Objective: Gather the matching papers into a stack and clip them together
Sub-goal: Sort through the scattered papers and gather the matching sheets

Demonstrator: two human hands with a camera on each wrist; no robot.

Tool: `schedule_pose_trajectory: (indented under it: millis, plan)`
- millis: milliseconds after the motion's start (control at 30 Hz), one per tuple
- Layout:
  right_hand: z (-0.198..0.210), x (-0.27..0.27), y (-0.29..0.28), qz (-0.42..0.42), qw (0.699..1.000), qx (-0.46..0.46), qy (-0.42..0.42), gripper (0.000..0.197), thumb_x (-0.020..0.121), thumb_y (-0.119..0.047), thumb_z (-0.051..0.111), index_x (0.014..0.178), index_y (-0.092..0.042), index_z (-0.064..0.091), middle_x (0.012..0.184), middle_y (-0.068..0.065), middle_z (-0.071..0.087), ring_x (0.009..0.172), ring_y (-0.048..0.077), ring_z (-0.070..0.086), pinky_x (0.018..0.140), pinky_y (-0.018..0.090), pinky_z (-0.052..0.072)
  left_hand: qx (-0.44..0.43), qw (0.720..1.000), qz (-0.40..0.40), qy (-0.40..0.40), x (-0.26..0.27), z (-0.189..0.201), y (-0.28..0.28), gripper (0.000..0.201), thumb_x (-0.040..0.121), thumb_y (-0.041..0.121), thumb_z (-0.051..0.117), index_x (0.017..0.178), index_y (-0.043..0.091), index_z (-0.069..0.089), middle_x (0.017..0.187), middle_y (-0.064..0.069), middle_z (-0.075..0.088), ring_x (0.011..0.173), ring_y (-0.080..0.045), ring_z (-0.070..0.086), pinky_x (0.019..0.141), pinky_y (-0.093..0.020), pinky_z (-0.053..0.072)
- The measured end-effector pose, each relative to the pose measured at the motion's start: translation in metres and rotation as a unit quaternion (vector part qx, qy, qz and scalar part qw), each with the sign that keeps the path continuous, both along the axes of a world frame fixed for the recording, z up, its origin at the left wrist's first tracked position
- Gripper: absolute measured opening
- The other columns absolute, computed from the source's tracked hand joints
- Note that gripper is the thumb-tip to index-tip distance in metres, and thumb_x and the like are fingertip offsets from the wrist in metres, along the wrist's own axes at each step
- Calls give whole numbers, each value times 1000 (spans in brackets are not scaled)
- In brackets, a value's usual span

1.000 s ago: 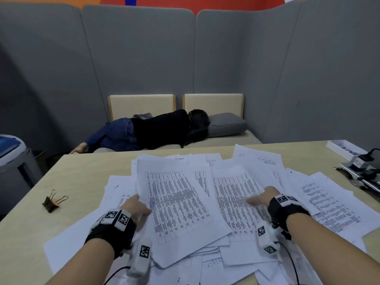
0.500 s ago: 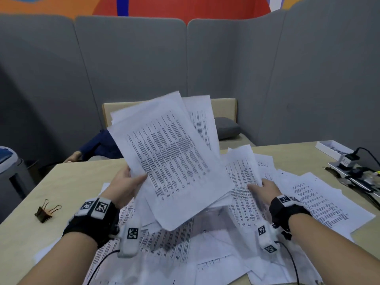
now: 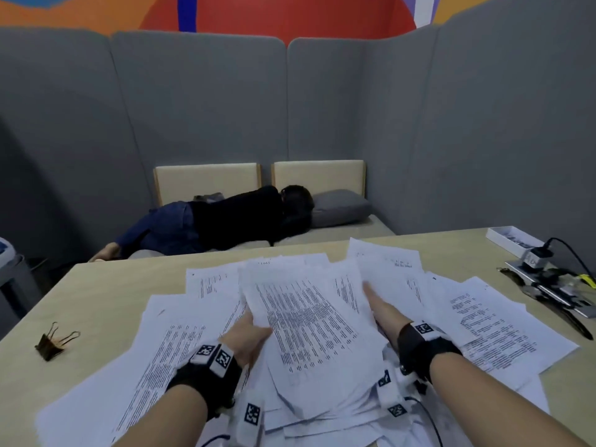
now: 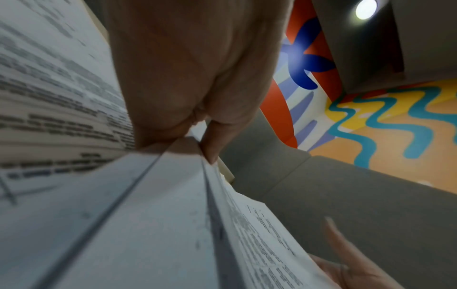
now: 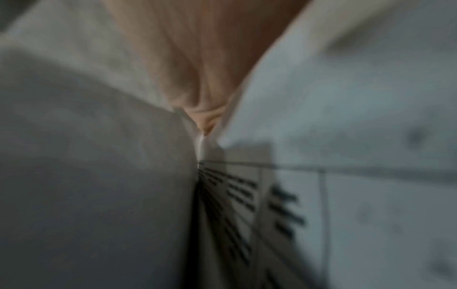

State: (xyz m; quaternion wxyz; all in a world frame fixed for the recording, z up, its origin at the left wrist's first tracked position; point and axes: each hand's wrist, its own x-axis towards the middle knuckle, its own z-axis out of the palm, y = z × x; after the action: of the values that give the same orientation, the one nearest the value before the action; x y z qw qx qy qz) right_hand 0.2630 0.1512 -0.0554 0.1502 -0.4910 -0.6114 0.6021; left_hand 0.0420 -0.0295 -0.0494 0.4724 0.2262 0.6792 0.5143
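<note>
Many printed white sheets (image 3: 483,321) lie spread and overlapping across the tan table (image 3: 106,295). My left hand (image 3: 250,333) grips the left edge of a sheaf of table-printed papers (image 3: 306,321), held low over the pile. In the left wrist view the thumb and fingers (image 4: 210,144) pinch that sheaf (image 4: 153,215). My right hand (image 3: 379,304) lies with straight fingers along the sheaf's right edge, its tips partly under a sheet; the right wrist view is blurred, showing the hand (image 5: 197,68) between papers. A black binder clip (image 3: 53,341) lies apart on the table's left.
A person (image 3: 225,221) lies on the bench behind the table. A white box (image 3: 509,240), a charger with cable (image 3: 538,256) and flat devices (image 3: 548,291) occupy the right end. A grey bin (image 3: 9,272) stands at the left. Grey partitions enclose the space.
The sheaf that my left hand held raised upright has come back down over the pile. My right hand left the sheets on the right and moved to the sheaf's right edge.
</note>
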Motion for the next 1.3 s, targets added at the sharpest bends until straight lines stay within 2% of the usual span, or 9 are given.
schedule_pose_trajectory:
  millis: [133,200,333,467,667,867,967,1133,1300]
  plan:
    - [7,-3,-7,125,982,133,-45,58,82,-18,73,132,-12,46,130,1,57,111,18,58,97,30,45,-16,1000,-4,21,0,5,5,33,91,-8,50,122,-1,40,105,-19,62,102,-38,61,92,-53,49]
    - [17,-4,-8,116,980,159,12,53,83,-7,69,131,-15,47,129,3,59,111,18,59,97,33,46,-8,999,-10,38,-6,8,5,51,88,1,57,133,1,32,102,-19,61,97,-40,60,91,-60,48]
    - [60,-9,-20,73,965,203,146,41,83,-8,71,115,-27,55,118,0,66,103,17,65,93,38,51,107,988,50,98,-15,40,2,31,92,-1,53,118,9,39,104,-12,60,85,-25,62,80,-46,55]
    - [102,-21,-30,24,938,218,267,33,84,-1,67,109,-21,57,109,1,68,99,19,66,90,34,54,255,950,93,157,-24,85,-9,46,89,11,64,128,18,42,127,-4,58,114,-20,60,100,-47,47]
    - [122,-45,-40,57,939,238,243,47,83,-12,72,126,-5,55,109,0,70,100,8,68,82,19,54,342,912,89,210,-26,121,-25,59,88,17,66,137,15,33,125,4,56,109,13,54,89,-19,52]
    - [106,-59,-44,67,948,194,243,56,76,-10,77,127,-5,52,117,10,68,106,23,67,97,46,50,301,920,82,235,-29,103,-31,46,86,41,63,122,26,39,123,1,58,115,-17,59,96,-46,51]
    - [117,-68,-49,27,942,198,270,47,84,0,67,126,-5,48,117,12,65,102,22,66,93,41,53,347,897,134,239,-27,109,-27,14,97,21,52,107,30,50,111,-2,62,105,-23,64,89,-44,54]
    - [125,-65,-54,18,929,202,310,57,78,-6,75,124,-17,45,112,-1,67,101,11,68,86,26,55,393,883,150,209,-30,106,-37,28,89,25,64,110,35,49,113,7,63,103,-7,64,86,-29,55]
    - [88,-55,-54,29,954,131,270,60,80,-13,74,130,-15,41,119,4,65,104,14,67,89,30,54,347,912,136,174,-37,73,-50,43,81,43,71,111,20,49,115,-6,64,106,-21,65,91,-49,53]
